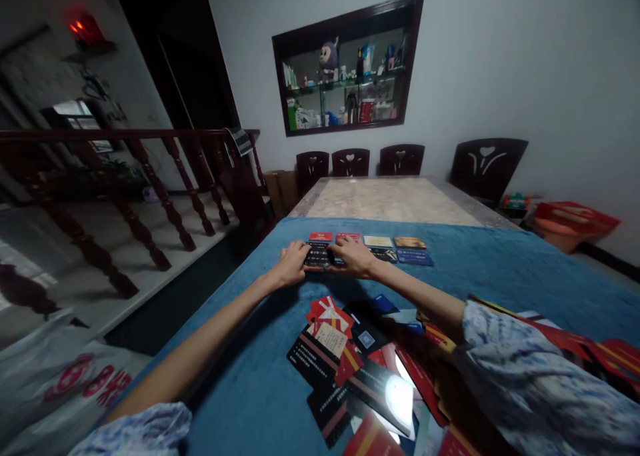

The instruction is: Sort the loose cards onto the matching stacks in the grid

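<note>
Both arms are stretched out across the blue cloth now, and the hands meet at the centre of the frame on one dark card. The left hand has its fingers closed on the card's left end and the right hand on its right end. The card lies low on the cloth, at the left end of a neat row of cards just above centre. I'd judge it light, thin and stiff, probably plastic with a slick face. It sits flat on soft fabric, so the short edges look like the place to pinch it, or a nail could go under one corner. Pressing down would only sink it into the cloth. Lower centre, a loose pile of cards lies overlapping, one catching a bright glare. Bare marble tabletop shows beyond the cloth.
</note>
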{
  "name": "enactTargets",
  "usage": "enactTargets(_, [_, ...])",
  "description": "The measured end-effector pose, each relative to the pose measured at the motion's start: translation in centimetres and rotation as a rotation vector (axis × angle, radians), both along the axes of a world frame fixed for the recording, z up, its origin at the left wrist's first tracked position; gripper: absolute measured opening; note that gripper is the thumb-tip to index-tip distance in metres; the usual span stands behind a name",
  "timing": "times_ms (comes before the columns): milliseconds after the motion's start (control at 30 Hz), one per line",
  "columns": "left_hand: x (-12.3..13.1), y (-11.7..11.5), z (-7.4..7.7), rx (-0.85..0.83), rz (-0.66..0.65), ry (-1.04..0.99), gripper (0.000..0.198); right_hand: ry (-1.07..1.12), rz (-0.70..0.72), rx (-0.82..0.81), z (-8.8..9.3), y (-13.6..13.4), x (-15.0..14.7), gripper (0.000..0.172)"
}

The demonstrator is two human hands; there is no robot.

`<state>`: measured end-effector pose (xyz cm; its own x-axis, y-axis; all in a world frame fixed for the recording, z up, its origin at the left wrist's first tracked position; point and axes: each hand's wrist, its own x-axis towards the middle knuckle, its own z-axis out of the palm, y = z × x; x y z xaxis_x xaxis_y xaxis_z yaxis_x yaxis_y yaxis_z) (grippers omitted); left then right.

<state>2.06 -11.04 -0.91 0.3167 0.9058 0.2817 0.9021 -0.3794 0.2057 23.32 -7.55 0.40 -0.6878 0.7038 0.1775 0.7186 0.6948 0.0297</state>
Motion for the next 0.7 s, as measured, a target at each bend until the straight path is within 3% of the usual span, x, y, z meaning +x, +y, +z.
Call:
enactTargets(300, [-1.1, 5.7, 0.2, -0.074, 0.003, 0.102, 0.042, -0.098, -0.076, -0.074, 0.6, 4.5, -2.2, 0.04])
enactTargets(700, [-1.4, 9.2, -0.1, -0.173, 0.043, 0.197, 0.038, -0.183, -0.171, -0.199, 0.5, 7.2, -4.9, 0.046])
